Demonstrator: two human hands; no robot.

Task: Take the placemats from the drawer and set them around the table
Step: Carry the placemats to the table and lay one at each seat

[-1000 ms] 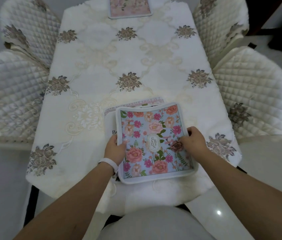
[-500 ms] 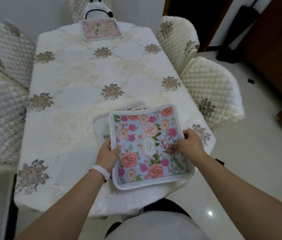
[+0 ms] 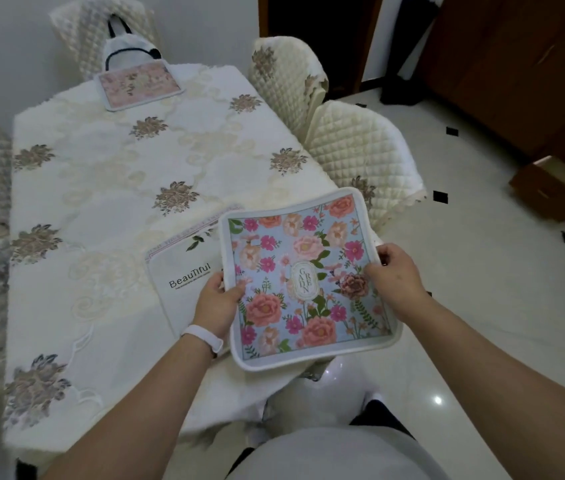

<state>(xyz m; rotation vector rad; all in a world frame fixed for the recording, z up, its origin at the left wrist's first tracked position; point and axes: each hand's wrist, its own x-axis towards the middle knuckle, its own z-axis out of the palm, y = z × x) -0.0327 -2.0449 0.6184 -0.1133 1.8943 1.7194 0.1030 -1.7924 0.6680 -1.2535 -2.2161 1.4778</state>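
Two hands hold a flowery mat at the near corner of the table.

From the head camera: the blue mat (image 3: 309, 278) with pink flowers sits in the lower middle of the frame, between both hands. The left hand (image 3: 217, 304) is shut on its left edge, thumb on top. The right hand (image 3: 395, 278) is shut on its right edge. The mat's right part sticks out past the table (image 3: 101, 209) edge. Just left of it, partly under it, a white mat (image 3: 184, 271) lies flat on the cloth. A pink mat (image 3: 139, 84) lies at the far end, in the upper left, well apart from the hands. Padded chairs (image 3: 354, 147) stand at the right side.
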